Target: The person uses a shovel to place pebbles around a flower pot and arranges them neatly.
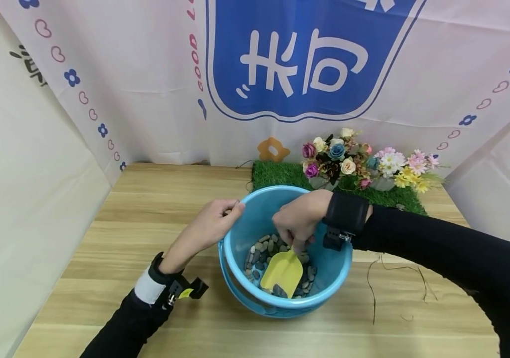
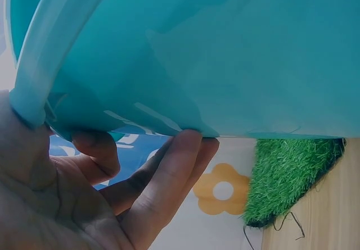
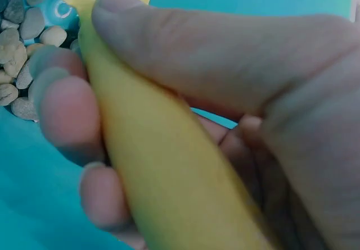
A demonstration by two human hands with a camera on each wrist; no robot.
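Blue bucket (image 1: 251, 223), pebbles (image 1: 261, 257) and yellow scoop (image 1: 283, 272) inside

Glossy plastic bucket (image 1: 255, 219) at the left hand (image 1: 209, 222); smooth plastic scoop (image 1: 284, 272) in the right hand (image 1: 301, 216), smooth matt stones (image 1: 262, 256) beneath.

Flowers (image 1: 373, 163) on turf (image 1: 277, 175); printed cloth (image 1: 291, 104)

Your bucket (image 1: 248, 226) stands on the table (image 1: 116, 248) in front of you. Stones (image 1: 254, 257) lie at the bottom. The shovel (image 1: 283, 272) is in there too, in your right hand (image 1: 298, 219). Your left hand (image 1: 208, 224) is at the bucket's left edge. Behind it lies the grass mat (image 1: 275, 174), with flowers (image 1: 342, 156) on it, to the right.
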